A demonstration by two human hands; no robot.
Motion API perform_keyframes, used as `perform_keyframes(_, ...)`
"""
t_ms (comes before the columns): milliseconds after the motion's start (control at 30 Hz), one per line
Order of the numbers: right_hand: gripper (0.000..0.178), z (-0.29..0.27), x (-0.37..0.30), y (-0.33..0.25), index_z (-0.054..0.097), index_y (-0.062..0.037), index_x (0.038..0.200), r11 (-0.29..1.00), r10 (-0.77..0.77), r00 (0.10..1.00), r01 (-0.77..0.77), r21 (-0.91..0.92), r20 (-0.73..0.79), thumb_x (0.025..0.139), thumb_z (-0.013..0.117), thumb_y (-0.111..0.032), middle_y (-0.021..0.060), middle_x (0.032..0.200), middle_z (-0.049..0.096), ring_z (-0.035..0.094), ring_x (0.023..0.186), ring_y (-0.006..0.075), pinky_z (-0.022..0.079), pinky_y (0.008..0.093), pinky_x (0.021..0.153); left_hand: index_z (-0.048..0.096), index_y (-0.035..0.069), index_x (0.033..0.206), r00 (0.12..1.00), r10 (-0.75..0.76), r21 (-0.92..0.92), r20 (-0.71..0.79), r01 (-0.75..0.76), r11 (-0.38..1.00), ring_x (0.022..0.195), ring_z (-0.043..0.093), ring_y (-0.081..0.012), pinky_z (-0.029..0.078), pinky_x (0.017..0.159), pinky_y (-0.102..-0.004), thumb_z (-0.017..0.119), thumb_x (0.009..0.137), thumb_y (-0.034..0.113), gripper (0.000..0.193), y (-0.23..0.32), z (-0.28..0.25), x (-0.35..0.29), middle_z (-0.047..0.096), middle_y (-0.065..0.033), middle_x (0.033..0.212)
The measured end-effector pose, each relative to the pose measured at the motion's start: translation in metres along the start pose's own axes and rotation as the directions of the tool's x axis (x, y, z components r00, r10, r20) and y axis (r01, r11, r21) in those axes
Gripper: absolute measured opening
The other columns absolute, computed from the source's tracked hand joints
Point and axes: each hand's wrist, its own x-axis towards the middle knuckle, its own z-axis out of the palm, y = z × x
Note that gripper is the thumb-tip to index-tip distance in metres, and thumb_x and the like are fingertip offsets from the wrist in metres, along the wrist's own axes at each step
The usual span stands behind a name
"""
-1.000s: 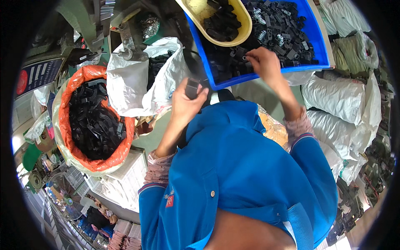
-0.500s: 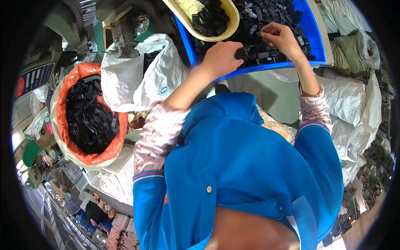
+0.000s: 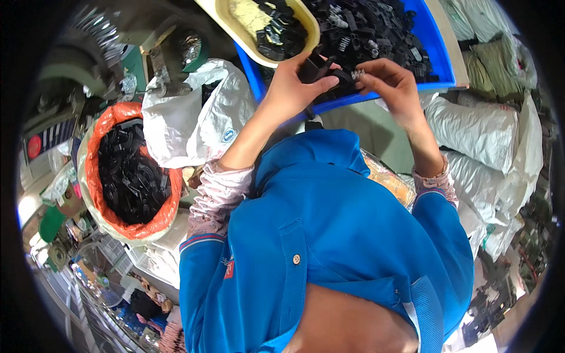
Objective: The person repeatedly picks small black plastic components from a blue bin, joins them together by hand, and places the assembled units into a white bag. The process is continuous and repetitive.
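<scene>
My left hand [image 3: 288,91] is closed round a black plastic part [image 3: 313,69] at the near left of a blue tray [image 3: 445,44]. Opposite it, my right hand [image 3: 393,88] pinches a small metal coil spring [image 3: 357,75] between thumb and fingertips, close to the black part; whether the two touch I cannot tell. Loose black plastic pieces [image 3: 382,29] fill the tray, and a few more springs [image 3: 344,44] lie among them. A yellow tub [image 3: 315,35] with black parts inside rests over the tray's left corner.
On the left stands an orange-lined sack [image 3: 94,153] full of black parts, beside an open white sack [image 3: 170,117]. Metal machinery [image 3: 162,65] is at the far left. Stuffed white sacks [image 3: 471,132] and greenish bundles [image 3: 488,67] line the right.
My right hand has come from over the tray's pieces toward me and the left hand, with a spring in its fingers. The left hand has shifted left and turned, showing the black part.
</scene>
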Motion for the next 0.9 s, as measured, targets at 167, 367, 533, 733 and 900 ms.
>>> perform_keyframes(167,0.023,0.036,0.009,-0.024,0.067,0.0024,0.109,0.999,0.040,0.969,-0.043,0.006,0.242,0.089,0.070,-0.010,0.0044,0.089,0.069,0.063,0.081,0.0076,0.051,0.0226,0.072,0.065,0.002,0.114,0.990,0.098,-0.090,-0.103,-0.108,0.990,0.096,0.064,-0.0109,0.052,0.085,-0.0256,0.076,0.080,0.000,0.036,0.010,-0.027,-0.032,0.071,-0.0062,0.105)
perform_keyframes(367,0.020,0.070,0.049,-0.060,0.070,0.0006,0.109,0.957,-0.145,0.903,0.232,-0.176,0.403,0.089,0.068,-0.004,0.0029,0.093,0.067,0.060,0.080,0.0077,0.049,0.0221,0.072,0.060,0.000,0.114,0.963,0.115,-0.140,-0.244,-0.153,0.978,0.100,0.064,-0.0122,0.053,0.088,-0.0269,0.075,0.077,-0.009,0.041,0.022,-0.046,-0.061,0.068,-0.0091,0.107)
perform_keyframes(533,0.020,0.094,0.066,-0.085,0.071,-0.0016,0.105,0.683,-0.278,0.721,0.613,-0.397,0.635,0.085,0.070,-0.005,0.0112,0.085,0.065,0.064,0.074,0.0221,0.051,0.0309,0.068,0.063,0.001,0.111,0.934,0.140,-0.058,-0.329,-0.168,0.984,0.095,0.066,-0.0144,0.054,0.086,-0.0279,0.076,0.075,-0.010,0.039,0.025,-0.059,-0.075,0.070,-0.0084,0.102)
perform_keyframes(733,0.018,0.118,0.084,-0.104,0.072,-0.0021,0.098,0.430,-0.179,0.563,0.782,-0.451,0.807,0.081,0.068,-0.006,0.0180,0.085,0.064,0.064,0.077,0.0351,0.051,0.0365,0.068,0.064,0.002,0.108,0.887,0.246,0.198,-0.391,-0.180,0.964,0.089,0.062,-0.0089,0.052,0.081,-0.0245,0.077,0.076,-0.007,0.035,0.029,-0.059,-0.082,0.069,-0.0046,0.096)
perform_keyframes(900,0.041,0.115,0.092,-0.078,0.056,0.0038,0.126,0.937,0.014,0.832,0.182,-0.297,0.555,0.093,0.066,-0.018,0.0098,0.105,0.069,0.066,0.087,0.0158,0.054,0.0273,0.077,0.066,0.004,0.107,0.838,0.272,0.072,-0.473,-0.271,0.960,0.085,0.058,-0.0066,0.049,0.076,-0.0224,0.078,0.079,-0.001,0.031,0.017,-0.058,-0.077,0.066,-0.0004,0.093)
